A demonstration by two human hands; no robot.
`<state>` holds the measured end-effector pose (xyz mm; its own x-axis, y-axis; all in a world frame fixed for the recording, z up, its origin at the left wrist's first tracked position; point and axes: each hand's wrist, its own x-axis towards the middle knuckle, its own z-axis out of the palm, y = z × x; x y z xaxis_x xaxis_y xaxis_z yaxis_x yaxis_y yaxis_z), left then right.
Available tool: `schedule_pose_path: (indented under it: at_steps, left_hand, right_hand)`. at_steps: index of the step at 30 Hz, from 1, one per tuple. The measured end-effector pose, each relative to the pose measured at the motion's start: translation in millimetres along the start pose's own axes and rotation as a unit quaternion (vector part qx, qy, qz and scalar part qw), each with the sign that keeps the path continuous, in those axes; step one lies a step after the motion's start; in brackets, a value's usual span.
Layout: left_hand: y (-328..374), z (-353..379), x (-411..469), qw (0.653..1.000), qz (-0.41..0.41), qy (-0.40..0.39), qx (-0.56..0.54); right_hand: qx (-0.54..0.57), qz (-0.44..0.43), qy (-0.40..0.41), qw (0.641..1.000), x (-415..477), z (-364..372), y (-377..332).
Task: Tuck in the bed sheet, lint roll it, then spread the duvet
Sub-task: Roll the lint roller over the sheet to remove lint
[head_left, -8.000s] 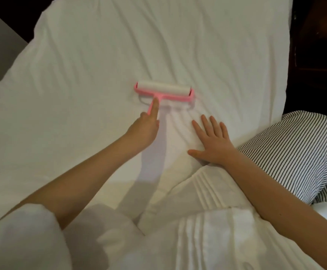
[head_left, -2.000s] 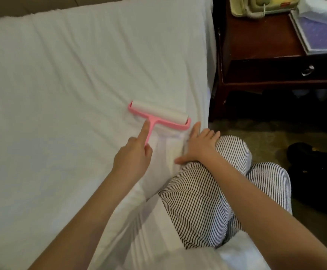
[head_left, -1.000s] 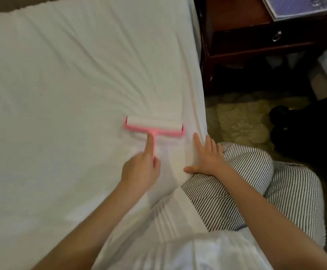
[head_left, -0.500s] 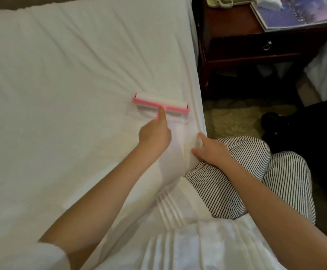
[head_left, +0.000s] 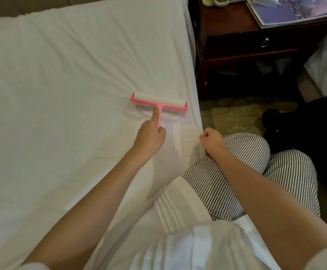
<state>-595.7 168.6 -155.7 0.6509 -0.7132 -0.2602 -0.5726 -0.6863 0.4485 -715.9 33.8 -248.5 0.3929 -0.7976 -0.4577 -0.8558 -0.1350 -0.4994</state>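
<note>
A pink lint roller (head_left: pixel 159 101) with a white sticky drum lies flat on the white bed sheet (head_left: pixel 65 90), close to the bed's right edge. My left hand (head_left: pixel 150 136) grips its thin pink handle, index finger laid straight along the stem. My right hand (head_left: pixel 210 140) is at the mattress edge beside my striped knee, its fingers curled into the sheet's edge fold. The sheet shows light creases fanning out around the roller. No duvet can be made out.
A dark wooden nightstand (head_left: pixel 256 41) stands right of the bed with a phone (head_left: pixel 221 0) and a purple booklet (head_left: pixel 293 10) on top. Patterned carpet (head_left: pixel 230 115) and a dark shoe (head_left: pixel 273 117) lie on the floor. My striped trousers (head_left: pixel 246 172) press against the mattress.
My right hand went from flat, spread fingers on the sheet to fingers curled at the mattress edge. The roller pushed forward towards the bed's head and right edge over the last second.
</note>
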Motion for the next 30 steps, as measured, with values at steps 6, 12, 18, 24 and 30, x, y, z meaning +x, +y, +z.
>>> schedule_pose_path:
  at_steps: [6,12,18,24,30]
  left_hand:
    - [7.6,-16.3,-53.0,0.998,0.052,-0.007,0.028]
    - [-0.6,-20.4,-56.5,0.982,0.014,-0.11,0.154]
    - [43.0,4.8,34.9,0.992,0.043,-0.047,0.11]
    - [26.2,-13.8,-3.8,0.984,0.029,-0.091,0.148]
    - [-17.7,-19.9,-64.3,0.977,0.029,-0.095,0.188]
  right_hand:
    - [0.042,0.045,0.019,0.998,3.1,-1.7,3.6]
    - [-0.016,0.009,0.004,1.0,-0.8,-1.1,-0.3]
    - [-0.161,-0.095,-0.018,0.982,-23.7,-1.8,2.2]
    - [-0.292,-0.117,-0.133,0.94,-38.7,-5.3,8.2]
    - [-0.31,-0.13,-0.13,0.933,-38.2,-1.8,4.1]
